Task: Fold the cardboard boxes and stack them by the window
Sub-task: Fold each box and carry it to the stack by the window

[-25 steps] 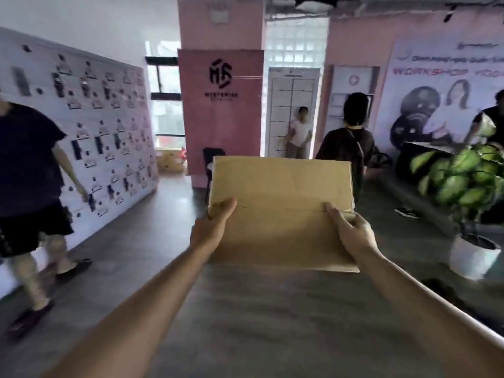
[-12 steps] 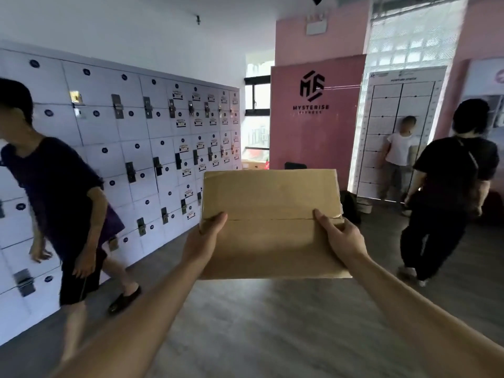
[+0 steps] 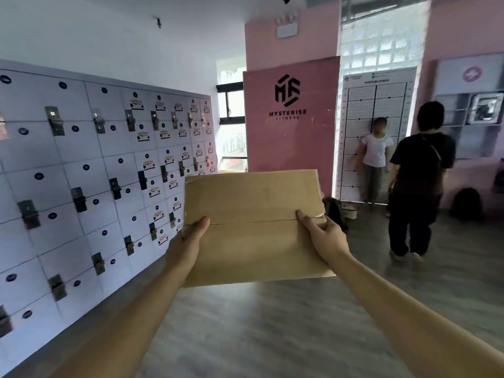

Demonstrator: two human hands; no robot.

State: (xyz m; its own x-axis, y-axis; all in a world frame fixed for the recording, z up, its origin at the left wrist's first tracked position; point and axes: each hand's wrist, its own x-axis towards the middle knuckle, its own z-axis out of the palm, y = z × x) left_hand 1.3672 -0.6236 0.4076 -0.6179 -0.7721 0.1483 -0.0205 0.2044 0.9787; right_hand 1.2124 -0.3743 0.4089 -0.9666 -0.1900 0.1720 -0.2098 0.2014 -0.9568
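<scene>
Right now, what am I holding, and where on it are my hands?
A flattened cardboard box, gripped at its side edges: left hand on the left edge, right hand on the right.

Grey floor (image 3: 272,336) bears perhaps a backpack (image 3: 467,203).

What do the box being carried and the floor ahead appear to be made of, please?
The box, gripped at its sides by the left hand and right hand, looks like plain brown cardboard: matte, with a flap seam across its face and a frayed right corner. The floor looks like grey wood-grain planks, vinyl or laminate perhaps; the streaked grain shows, but blur leaves it open.
</scene>
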